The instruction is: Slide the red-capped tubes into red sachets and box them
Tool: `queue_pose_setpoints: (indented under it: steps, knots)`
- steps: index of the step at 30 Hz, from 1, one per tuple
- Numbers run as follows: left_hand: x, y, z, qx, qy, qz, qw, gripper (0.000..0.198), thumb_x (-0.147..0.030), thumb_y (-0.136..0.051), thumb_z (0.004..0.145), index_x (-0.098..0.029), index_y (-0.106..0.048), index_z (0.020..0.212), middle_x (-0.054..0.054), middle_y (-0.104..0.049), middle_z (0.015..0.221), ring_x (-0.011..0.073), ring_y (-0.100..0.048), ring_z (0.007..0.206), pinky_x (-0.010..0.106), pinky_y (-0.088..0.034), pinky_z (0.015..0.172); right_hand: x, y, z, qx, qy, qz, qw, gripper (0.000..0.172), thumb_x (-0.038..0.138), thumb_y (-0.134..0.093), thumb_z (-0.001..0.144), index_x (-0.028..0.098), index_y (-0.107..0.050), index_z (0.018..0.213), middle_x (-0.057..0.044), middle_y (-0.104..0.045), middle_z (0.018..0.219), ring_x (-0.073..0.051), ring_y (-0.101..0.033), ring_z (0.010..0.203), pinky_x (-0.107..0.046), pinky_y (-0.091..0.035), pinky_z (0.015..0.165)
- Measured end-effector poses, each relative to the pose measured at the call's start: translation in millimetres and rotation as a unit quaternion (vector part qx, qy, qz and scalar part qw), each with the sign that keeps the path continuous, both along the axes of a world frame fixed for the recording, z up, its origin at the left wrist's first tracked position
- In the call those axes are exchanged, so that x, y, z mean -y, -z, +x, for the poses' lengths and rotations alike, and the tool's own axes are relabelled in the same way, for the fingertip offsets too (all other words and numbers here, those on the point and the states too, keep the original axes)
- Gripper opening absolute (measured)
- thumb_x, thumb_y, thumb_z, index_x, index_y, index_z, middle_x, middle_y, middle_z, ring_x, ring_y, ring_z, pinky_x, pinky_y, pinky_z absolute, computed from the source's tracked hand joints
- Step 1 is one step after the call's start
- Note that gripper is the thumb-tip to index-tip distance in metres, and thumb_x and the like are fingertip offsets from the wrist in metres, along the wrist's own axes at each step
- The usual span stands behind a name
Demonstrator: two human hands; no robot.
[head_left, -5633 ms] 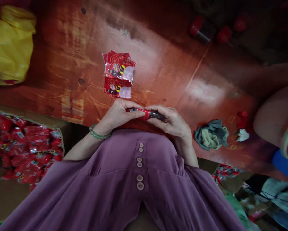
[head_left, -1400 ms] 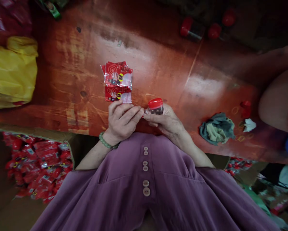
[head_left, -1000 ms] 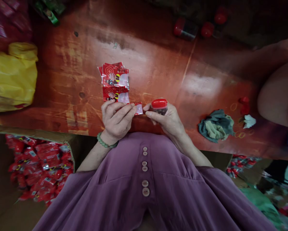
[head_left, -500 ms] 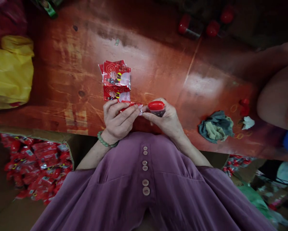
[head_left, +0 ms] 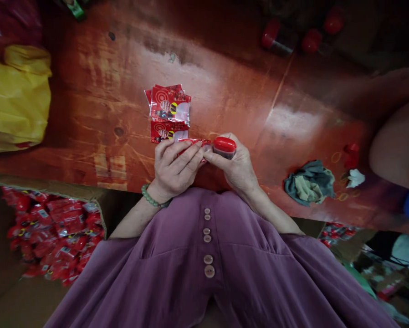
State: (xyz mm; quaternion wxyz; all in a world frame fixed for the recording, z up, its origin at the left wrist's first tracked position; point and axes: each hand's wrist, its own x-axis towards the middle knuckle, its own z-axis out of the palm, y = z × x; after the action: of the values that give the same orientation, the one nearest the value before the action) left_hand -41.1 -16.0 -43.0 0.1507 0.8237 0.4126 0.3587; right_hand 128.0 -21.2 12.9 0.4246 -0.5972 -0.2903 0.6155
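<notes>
My right hand (head_left: 237, 166) is wrapped round a small clear bottle with a red cap (head_left: 224, 146) and dark contents, held above the near edge of the red-brown table (head_left: 232, 100). My left hand (head_left: 173, 166), a green bead bracelet on its wrist, pinches a red printed wrapper (head_left: 191, 144) whose open end meets the bottle. Fingertips of both hands touch at the wrapper. Just beyond my left hand a small stack of the same flat red wrappers (head_left: 169, 111) lies on the table.
A cardboard box of red-wrapped bottles (head_left: 50, 228) stands low at the left. A yellow bag (head_left: 16, 100) sits far left. Red-capped bottles (head_left: 279, 38) lie at the back. A grey rag (head_left: 309, 187) and rubber bands (head_left: 336, 157) lie right, near another person's arm (head_left: 396, 146).
5.6 s ago both hands held a wrapped bottle lying flat. Now the right hand holds a bare bottle and the left a fresh wrapper, brought up to the bottle over the last second.
</notes>
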Motion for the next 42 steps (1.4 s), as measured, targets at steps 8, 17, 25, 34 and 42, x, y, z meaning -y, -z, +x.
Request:
queue_pose_setpoints:
  steps: [8,17,25,34,42]
  knots:
    - [-1,-9.2,2,-0.025,-0.002,0.077,0.997,0.034,-0.016,-0.062,0.091,-0.028,-0.065,0.123,0.001,-0.076,0.116,0.0192,-0.067,0.108,0.042,-0.043,0.103,-1,1.4,5,0.042,-0.069,0.068,0.994,0.036,0.047,-0.076,0.079,0.024,-0.049,0.083,0.006,-0.052,0.075,-0.009,-0.048,0.067,-0.025,-0.047,0.066]
    - [6,-3.6,0,-0.002,-0.011,0.042,0.999,0.026,-0.02,-0.064,0.091,-0.031,-0.071,0.114,0.001,-0.077,0.103,0.0188,-0.065,0.095,0.044,-0.041,0.1,10,-6.5,11,0.066,-0.117,0.073,0.988,0.038,0.052,-0.072,0.083,0.024,-0.046,0.086,0.006,-0.047,0.075,-0.009,-0.042,0.064,-0.025,-0.042,0.061]
    - [1,-7.1,-5,0.11,-0.017,-0.016,0.994,0.026,-0.014,-0.069,0.087,-0.026,-0.074,0.109,0.003,-0.078,0.097,0.0176,-0.07,0.09,0.034,-0.054,0.082,20,-19.7,30,0.063,-0.1,0.057,0.991,0.031,0.037,-0.076,0.081,0.024,-0.048,0.087,0.007,-0.047,0.071,-0.008,-0.037,0.058,-0.023,-0.036,0.056]
    - [0,-16.5,1,0.252,0.016,-0.152,0.956,0.024,-0.011,-0.07,0.086,-0.026,-0.077,0.103,0.001,-0.08,0.094,0.0152,-0.074,0.088,0.031,-0.058,0.083,15,-27.9,44,0.199,-0.186,0.182,0.945,0.019,0.036,-0.065,0.092,0.02,-0.067,0.102,-0.004,-0.068,0.099,-0.018,-0.063,0.092,-0.033,-0.052,0.086]
    - [-3,-14.6,0,0.28,0.032,-0.192,0.94,0.022,-0.014,-0.074,0.083,-0.027,-0.078,0.1,0.001,-0.08,0.093,0.0157,-0.075,0.085,0.032,-0.059,0.082,9,-18.3,40,0.265,-0.218,0.246,0.907,0.029,0.041,-0.069,0.09,0.022,-0.07,0.112,-0.004,-0.075,0.101,-0.018,-0.069,0.088,-0.033,-0.057,0.083]
